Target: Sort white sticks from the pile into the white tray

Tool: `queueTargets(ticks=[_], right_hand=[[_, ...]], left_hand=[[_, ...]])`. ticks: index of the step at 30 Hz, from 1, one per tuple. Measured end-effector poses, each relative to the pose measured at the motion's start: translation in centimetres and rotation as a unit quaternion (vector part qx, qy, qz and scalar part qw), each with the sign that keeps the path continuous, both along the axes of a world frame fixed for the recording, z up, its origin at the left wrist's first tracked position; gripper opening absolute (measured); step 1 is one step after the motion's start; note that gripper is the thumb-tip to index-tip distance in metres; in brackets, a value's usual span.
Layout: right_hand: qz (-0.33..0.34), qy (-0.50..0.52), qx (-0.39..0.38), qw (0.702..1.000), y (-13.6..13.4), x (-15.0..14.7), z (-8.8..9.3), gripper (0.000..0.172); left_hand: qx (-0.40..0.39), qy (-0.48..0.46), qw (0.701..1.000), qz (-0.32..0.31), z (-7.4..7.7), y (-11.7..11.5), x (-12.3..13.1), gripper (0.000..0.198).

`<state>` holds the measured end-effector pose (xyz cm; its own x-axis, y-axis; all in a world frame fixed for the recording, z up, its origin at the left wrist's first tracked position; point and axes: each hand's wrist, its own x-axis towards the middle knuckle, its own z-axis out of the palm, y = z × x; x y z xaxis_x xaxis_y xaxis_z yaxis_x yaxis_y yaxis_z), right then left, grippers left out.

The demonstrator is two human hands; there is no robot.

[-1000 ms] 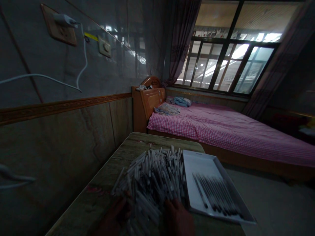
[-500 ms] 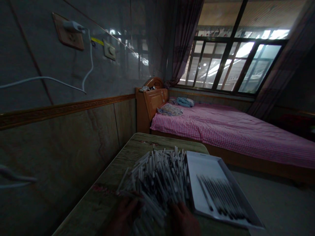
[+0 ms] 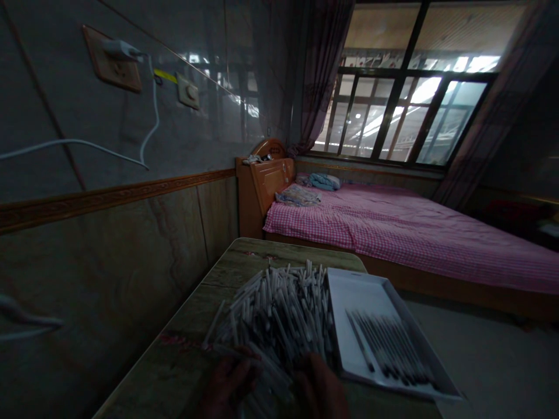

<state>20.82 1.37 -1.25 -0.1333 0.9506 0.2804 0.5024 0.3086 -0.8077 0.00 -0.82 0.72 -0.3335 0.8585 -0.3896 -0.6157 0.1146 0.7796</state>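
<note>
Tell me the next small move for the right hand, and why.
Probably have the right hand ease just one from the near edge of the pile of sticks. The hand is at that edge, near the tray, and the sticks lie jumbled over each other, so pulling several could drag more along. Whether it grips anything is too dark to tell.

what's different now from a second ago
The left hand moved slightly right, towards the right hand, at the near side of the tubes. Whether anything was taken or released is too dark to tell. The tray and its rods stayed put.
</note>
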Motion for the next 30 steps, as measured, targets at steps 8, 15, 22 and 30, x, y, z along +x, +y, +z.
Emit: queueTargets(ticks=[8,15,22,30], right_hand=[[0.094,0.373,-0.24,0.891,-0.1,-4.9,1.7,0.041],[0.077,0.354,-0.164,0.917,0.5,-4.9,0.2,0.023],[0.053,0.404,-0.195,0.892,0.3,-6.0,-0.7,0.021],[0.074,0.409,-0.184,0.891,0.0,-6.4,-0.4,0.02]], left_hand=[[0.036,0.015,0.997,-0.062,-1.4,0.2,-0.4,0.044],[0.024,-0.002,0.999,-0.041,-1.5,0.5,-0.2,0.044],[0.025,0.005,0.999,-0.032,-1.0,0.6,0.0,0.045],[0.048,0.002,0.997,-0.056,-1.3,0.7,-0.2,0.042]])
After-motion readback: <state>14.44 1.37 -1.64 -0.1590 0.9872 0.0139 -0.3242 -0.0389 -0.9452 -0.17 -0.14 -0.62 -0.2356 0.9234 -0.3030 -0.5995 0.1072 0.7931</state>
